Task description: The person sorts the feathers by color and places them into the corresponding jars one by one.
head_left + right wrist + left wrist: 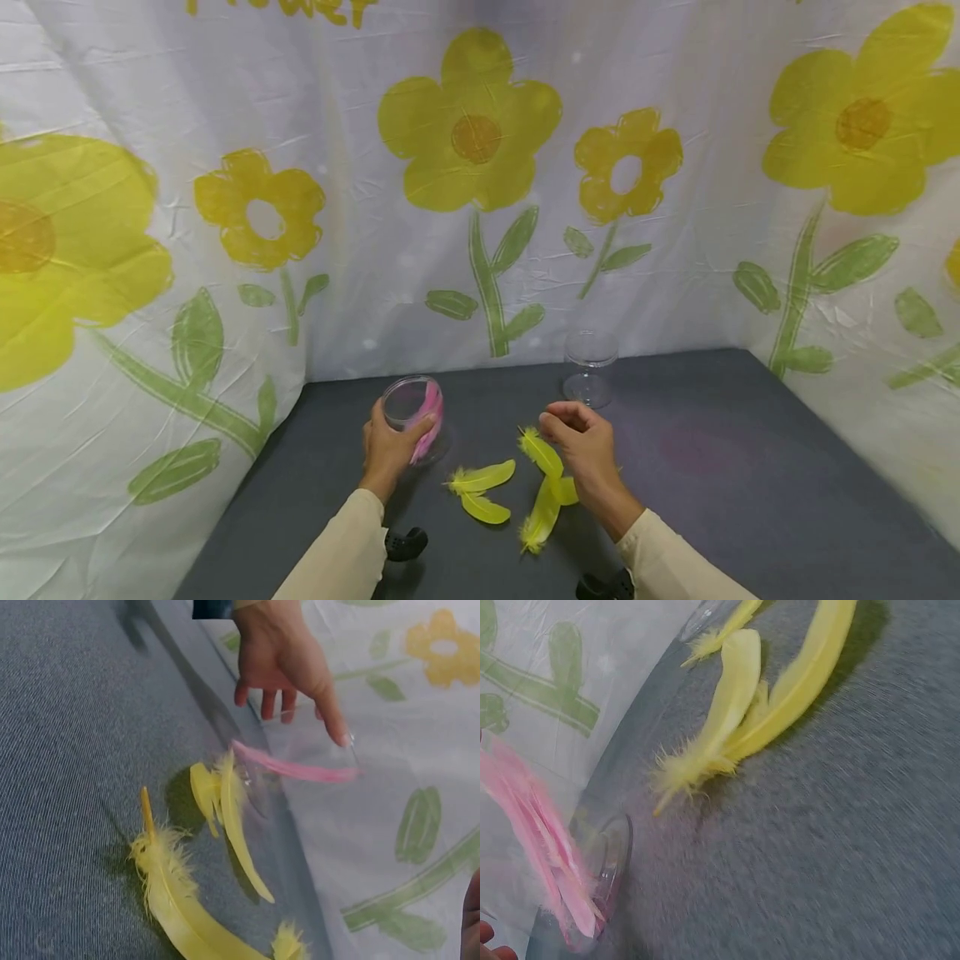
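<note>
My left hand (386, 446) grips a clear jar (401, 402) from its left side, thumb across the front. Pink feathers (428, 425) stand inside it along the wall, and the left wrist view shows several of these pink feathers (544, 840) bunched together. To the right, my right hand (588, 450) hovers with loosely bent fingers, thumb near the index finger, and nothing shows between them. Below and left of that hand lie yellow feathers (546, 510) on the dark table. Another pair of yellow feathers (483, 477) lies between the two hands, quill ends to the left.
A second clear jar (590, 387) stands at the back of the grey table (712, 517), beyond the right hand. White cloth (360, 292) printed with yellow flowers hangs behind and at both sides. Dark straps (406, 544) show under the wrists.
</note>
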`<state>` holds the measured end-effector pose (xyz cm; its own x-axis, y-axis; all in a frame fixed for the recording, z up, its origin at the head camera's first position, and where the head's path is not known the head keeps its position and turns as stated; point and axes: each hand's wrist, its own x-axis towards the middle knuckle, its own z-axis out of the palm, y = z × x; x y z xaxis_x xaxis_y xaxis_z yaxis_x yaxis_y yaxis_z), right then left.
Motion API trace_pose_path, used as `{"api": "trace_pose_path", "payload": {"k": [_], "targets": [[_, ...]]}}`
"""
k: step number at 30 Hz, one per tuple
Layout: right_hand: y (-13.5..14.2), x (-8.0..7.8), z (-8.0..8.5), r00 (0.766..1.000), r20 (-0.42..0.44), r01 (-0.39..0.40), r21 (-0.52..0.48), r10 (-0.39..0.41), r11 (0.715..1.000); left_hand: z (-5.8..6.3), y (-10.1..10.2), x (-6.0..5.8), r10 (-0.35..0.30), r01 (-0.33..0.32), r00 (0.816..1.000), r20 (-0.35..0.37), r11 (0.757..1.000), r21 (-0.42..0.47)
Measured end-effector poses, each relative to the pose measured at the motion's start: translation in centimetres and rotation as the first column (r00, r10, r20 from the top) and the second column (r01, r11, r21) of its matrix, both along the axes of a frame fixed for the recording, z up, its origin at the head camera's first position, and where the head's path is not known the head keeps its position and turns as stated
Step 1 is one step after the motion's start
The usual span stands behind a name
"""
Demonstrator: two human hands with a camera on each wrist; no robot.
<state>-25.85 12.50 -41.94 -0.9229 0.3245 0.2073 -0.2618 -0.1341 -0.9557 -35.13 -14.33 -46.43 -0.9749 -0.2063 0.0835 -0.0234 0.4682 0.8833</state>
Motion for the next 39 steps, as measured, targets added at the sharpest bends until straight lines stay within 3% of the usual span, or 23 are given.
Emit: {"api": "trace_pose_path", "payload": {"k": [5, 10, 12, 16, 19, 25, 30, 34, 39], "targets": [[0.1, -0.6, 0.2, 1.0, -0.02, 0.001, 0.015, 0.0, 1.0, 0.3, -0.3, -0.5, 0.009, -0.009, 1.0, 0.002, 1.0, 0.019], [1.8, -2.4, 0.9, 0.992, -0.092, 0.098, 0.118, -0.087, 0.988, 0.2, -0.7, -0.1, 0.009, -0.009, 1.0, 0.005, 0.998, 0.059], [3.0, -3.5, 1.3, 0.983, -0.112, 0.163, 0.181, -0.144, 0.97, 0.4, -0.8, 0.4, 0.013, -0.011, 1.0, -0.017, 0.996, 0.091], [5.8, -5.9, 1.8, 0.958, -0.1, 0.286, 0.323, -0.267, 0.902, 1.2, -0.8, 1.9, 0.017, -0.001, 0.993, -0.115, 0.989, 0.145], [7.7, -7.5, 1.7, 0.943, -0.06, 0.322, 0.413, -0.328, 0.852, 1.8, -0.6, 3.4, 0.005, 0.035, 0.981, -0.194, 0.979, 0.201], [10.3, -9.3, 0.5, 0.943, 0.098, 0.21, 0.569, -0.32, 0.795, 2.4, 0.1, 7.7, -0.019, 0.132, 0.946, -0.323, 0.934, 0.331], [10.9, -10.1, -0.7, 0.936, 0.203, 0.086, 0.663, -0.289, 0.744, 2.4, 0.6, 10.9, -0.02, 0.175, 0.935, -0.355, 0.894, 0.411], [10.7, -10.9, -1.4, 0.927, 0.249, 0.023, 0.707, -0.279, 0.707, 2.1, 0.9, 12.4, -0.009, 0.18, 0.941, -0.34, 0.861, 0.476], [10.2, -11.7, -1.9, 0.926, 0.234, 0.031, 0.735, -0.296, 0.678, 1.2, 1.1, 13.1, 0.004, 0.165, 0.95, -0.312, 0.842, 0.514]]}}
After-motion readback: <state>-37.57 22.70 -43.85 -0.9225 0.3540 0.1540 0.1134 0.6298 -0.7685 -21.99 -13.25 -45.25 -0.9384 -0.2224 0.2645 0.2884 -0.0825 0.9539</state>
